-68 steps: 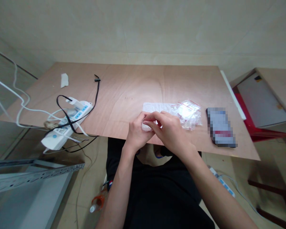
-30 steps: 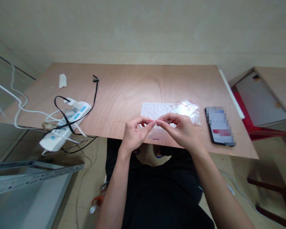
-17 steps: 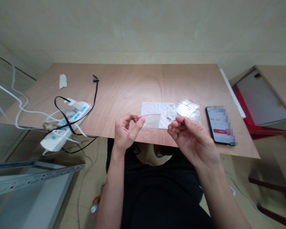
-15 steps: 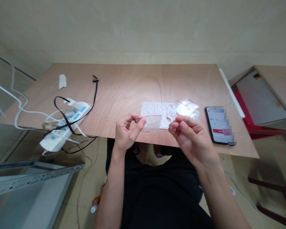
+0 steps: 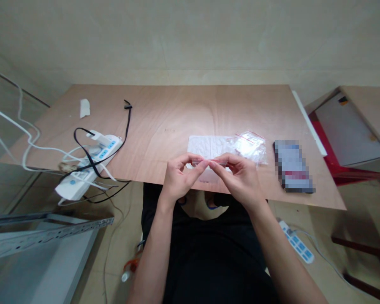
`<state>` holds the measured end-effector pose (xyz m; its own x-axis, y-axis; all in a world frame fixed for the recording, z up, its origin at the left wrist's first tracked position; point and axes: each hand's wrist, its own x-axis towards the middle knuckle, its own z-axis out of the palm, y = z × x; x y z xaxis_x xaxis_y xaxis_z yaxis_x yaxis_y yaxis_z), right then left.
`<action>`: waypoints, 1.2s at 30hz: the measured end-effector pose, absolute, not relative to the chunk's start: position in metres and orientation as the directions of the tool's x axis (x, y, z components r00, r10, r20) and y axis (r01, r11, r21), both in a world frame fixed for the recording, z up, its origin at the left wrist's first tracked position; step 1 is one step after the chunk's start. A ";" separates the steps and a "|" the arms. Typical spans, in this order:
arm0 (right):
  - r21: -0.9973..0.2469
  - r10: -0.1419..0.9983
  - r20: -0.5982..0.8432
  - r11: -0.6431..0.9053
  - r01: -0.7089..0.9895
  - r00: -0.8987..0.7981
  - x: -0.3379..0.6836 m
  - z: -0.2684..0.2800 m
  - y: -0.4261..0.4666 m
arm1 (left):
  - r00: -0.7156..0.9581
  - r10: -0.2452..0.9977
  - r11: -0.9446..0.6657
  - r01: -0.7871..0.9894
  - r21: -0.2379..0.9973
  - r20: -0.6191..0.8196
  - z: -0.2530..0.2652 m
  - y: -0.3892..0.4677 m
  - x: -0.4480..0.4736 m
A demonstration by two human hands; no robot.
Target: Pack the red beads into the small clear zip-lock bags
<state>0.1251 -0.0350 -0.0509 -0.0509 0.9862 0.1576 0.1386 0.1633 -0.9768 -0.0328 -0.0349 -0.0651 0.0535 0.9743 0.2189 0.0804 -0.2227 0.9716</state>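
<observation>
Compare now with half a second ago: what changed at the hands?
The right grip moved left and took hold of the red-edged clear bag, which the left grip alone held then. The left grip shifted slightly right; both now pinch the bag's top edge. Unchanged: white sheet, pile of bags, phone, tabletop power strip.

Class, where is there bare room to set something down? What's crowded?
The widest patch of bare table lies behind the white sheet and clear bags, from the black cable to the right edge. A smaller one lies between the power strip and the left hand. Crowded: the power strip's cords, and where right hand, sheet and bags cluster beside the phone.
</observation>
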 end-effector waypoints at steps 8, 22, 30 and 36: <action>-0.998 1.000 0.025 0.024 -0.054 -0.017 0.126 -0.056 -0.036 | -0.009 0.977 -0.209 0.167 0.963 0.213 -0.068 -0.032 -0.031; -0.999 0.996 0.044 0.046 0.029 -0.074 0.138 -0.054 -0.038 | 0.026 0.988 -0.154 0.091 0.984 0.152 -0.069 -0.031 -0.030; -0.904 0.962 0.018 -0.101 0.416 0.273 0.204 -0.055 0.018 | -0.113 0.982 -0.144 0.079 0.986 0.152 -0.068 -0.026 -0.031; -0.478 0.939 0.207 -0.147 0.866 0.274 0.225 -0.093 0.056 | -0.142 0.977 -0.149 0.083 0.985 0.159 -0.066 -0.026 -0.033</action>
<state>0.2251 0.0556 -0.0934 0.2740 0.9393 0.2066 0.8659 -0.1474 -0.4780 -0.0330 -0.0256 -0.0660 -0.1420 0.9769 0.1594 0.0830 -0.1487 0.9854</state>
